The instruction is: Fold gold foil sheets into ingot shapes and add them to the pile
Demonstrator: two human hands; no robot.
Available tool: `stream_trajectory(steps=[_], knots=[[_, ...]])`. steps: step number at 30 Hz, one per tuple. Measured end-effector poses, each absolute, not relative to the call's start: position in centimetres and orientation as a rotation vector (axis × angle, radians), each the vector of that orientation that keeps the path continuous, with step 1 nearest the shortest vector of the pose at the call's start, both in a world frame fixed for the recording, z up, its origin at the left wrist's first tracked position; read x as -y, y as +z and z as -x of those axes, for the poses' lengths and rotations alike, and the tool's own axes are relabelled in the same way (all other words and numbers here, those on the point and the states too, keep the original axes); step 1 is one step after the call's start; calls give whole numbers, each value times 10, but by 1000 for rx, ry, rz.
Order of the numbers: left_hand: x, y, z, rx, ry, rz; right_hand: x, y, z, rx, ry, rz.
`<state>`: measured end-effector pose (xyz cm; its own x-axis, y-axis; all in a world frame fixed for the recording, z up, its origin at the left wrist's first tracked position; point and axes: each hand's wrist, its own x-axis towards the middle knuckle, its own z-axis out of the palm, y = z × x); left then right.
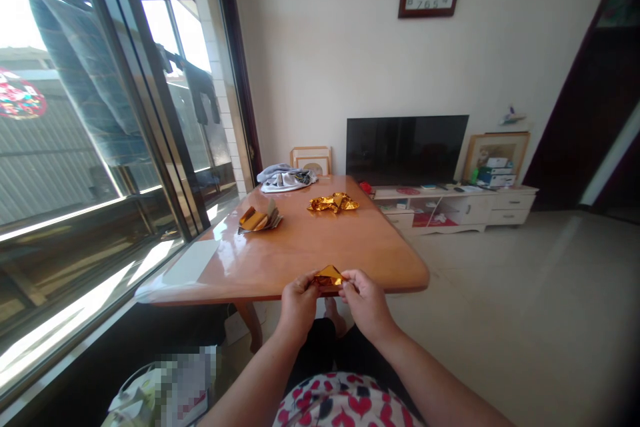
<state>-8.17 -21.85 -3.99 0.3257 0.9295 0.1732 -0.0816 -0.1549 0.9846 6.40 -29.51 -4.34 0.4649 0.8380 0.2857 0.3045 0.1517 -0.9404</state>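
Between my two hands is a piece of shiny gold foil paper [329, 275], folded to a peak in the middle. Its left end is pinched by my left hand [299, 304], its right end by my right hand [367, 300]. Both hands are at the near edge of the wooden table [300, 250]. Farther back on the tabletop lies a heap of crumpled or folded gold foil pieces [333, 203]. To the left sits a loose stack of gold and brownish paper sheets [260, 219].
Bundled cloth [286, 177] lies at the table's far end. A pale sheet [191, 262] is on its left side, by the window. A low TV cabinet [517, 204] with a television [407, 150] stands beyond. Bags [170, 387] are at the lower left.
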Motion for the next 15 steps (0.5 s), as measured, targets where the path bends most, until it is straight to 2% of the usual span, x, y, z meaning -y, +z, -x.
stream_trajectory(steps=[15], knots=[[216,-40,81,-869,1106,-1424,297,-38,-62,1080,563,1416]])
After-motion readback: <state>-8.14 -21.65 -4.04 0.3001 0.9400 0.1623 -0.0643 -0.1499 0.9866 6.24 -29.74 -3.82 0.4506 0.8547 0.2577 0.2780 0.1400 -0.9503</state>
